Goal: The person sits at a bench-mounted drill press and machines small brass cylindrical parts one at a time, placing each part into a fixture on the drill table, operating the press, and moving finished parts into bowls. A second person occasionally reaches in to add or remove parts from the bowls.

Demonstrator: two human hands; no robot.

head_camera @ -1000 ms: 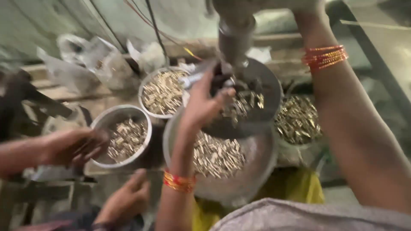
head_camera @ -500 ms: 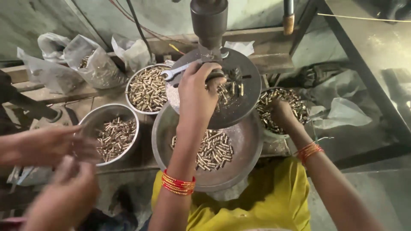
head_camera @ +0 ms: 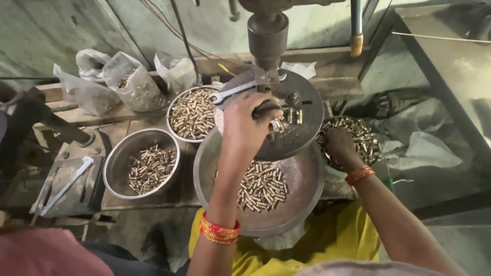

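The person's left hand (head_camera: 245, 125) reaches up over the round metal table (head_camera: 299, 110) of the drill press, fingers curled down around a dark part under the spindle (head_camera: 267, 36); from here I cannot tell just what it grips or how tightly. A wrench (head_camera: 232, 93) lies on the table at ten o'clock from that hand, and a few small brass pieces (head_camera: 291, 116) stand on the table just to its three o'clock. The right hand (head_camera: 340, 144) sits at four o'clock from the table, sunk in a bowl of brass pieces (head_camera: 364, 135), fingers closed loosely among them; whether it has any pinched I cannot tell. Below the table, at six o'clock, a wide steel pan (head_camera: 302, 202) holds a heap of the same pieces. At nine o'clock stand two more steel bowls, the near bowl (head_camera: 115, 168) part full, the far bowl (head_camera: 176, 105) heaped. Plastic bags (head_camera: 130, 82) rest on the wooden bench behind them.
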